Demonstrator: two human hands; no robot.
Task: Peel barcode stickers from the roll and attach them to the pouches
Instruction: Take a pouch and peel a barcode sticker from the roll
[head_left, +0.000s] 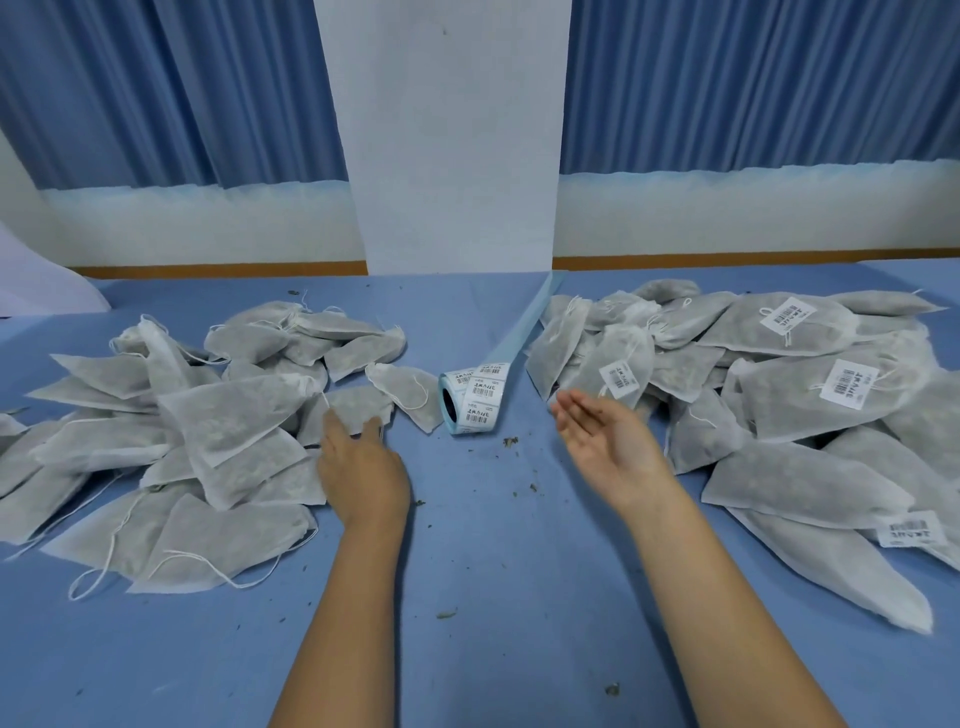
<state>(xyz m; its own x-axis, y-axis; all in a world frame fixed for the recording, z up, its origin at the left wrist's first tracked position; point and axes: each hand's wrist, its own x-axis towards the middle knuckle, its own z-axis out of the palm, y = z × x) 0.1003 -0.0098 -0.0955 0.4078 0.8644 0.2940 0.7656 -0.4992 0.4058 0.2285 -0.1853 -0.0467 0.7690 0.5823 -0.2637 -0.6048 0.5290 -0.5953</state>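
The left hand (363, 470) lies palm down at centre left of the frame, with fingers and thumb spread and nearly straight. Its fingertips touch the near edge of a grey-white fabric drawstring pouch (353, 408) at the right rim of the unlabelled heap of pouches (182, 431). It grips nothing. The right hand (610, 441) hangs just right of centre, palm turned up and inward, fingers straight and close together. It is wide open and holds nothing. It sits just beside the left edge of the labelled heap of pouches (789, 395), though whether it touches one cannot be told.

Between the two hands and a little higher in the frame, the roll of white barcode stickers (472, 402) lies on the blue-covered counter (493, 582), just beside an outlying pouch of the left heap. Its pale blue backing strip (535, 317) trails up and to the right, towards the foot of the white pillar (457, 156).

A lane of bare counter runs from the roll down to the bottom edge between the forearms, dotted with small dark crumbs (511, 441). The left heap spreads to the left edge of the frame, and the right heap runs off the right edge. The counter's far edge crosses the middle of the frame — behind it hang blue curtains (182, 88) on either side of the pillar.
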